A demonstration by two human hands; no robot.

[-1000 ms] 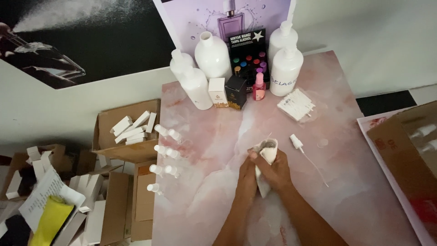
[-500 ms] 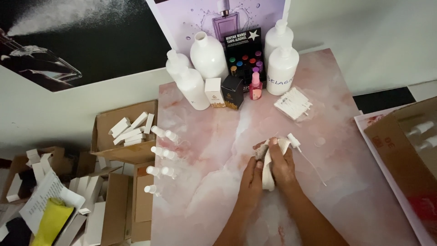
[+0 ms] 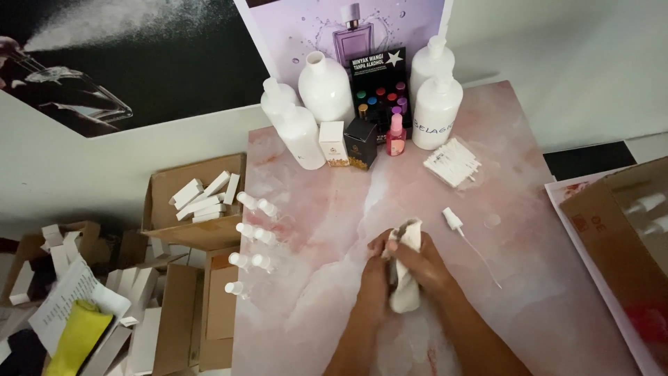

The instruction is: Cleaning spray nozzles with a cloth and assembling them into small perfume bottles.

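Cloth (image 3: 406, 278), white and crumpled, sat near the pink marble table's (image 3: 557, 292) front edge, clasped between the left hand (image 3: 376, 268) and right hand (image 3: 424, 261). A sideways sweep risked knocking the loose spray pump (image 3: 454, 220) just beside them, or the small clear bottles (image 3: 252, 233) lined along the left edge.

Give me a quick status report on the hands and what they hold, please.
Left hand and right hand both clasped on the white cloth, over the pink marble table. Spray pump lies loose just right. Nothing blocking.
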